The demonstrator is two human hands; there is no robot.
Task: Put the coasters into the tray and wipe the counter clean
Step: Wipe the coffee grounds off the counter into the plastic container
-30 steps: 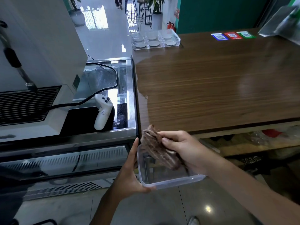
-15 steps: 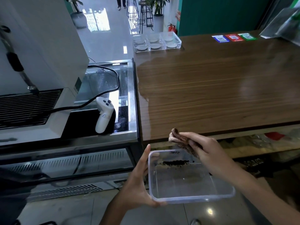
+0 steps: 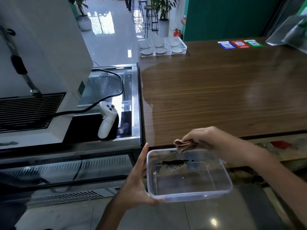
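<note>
**Now: crumbs in the box at the counter's edge**

The left hand [image 3: 138, 181] grips the clear container [image 3: 189, 183] by its left wall, fingers clamped on it, just below the near edge of the counter [image 3: 216, 97]. The right hand [image 3: 205, 138] pinches a bunched brown cloth [image 3: 183, 145] over the container's far rim. Dark crumbs [image 3: 176, 162] lie inside. Far back, the coasters [image 3: 160, 50] sit in the compartmented tray [image 3: 184, 47] at the counter's far left corner.

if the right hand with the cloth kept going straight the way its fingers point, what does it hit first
The right hand points leftward along the counter's near edge, holding the brown cloth. Going straight on, it would probably meet the left hand's fingers at the clear container's far-left corner first, though depth is hard to judge.
</note>
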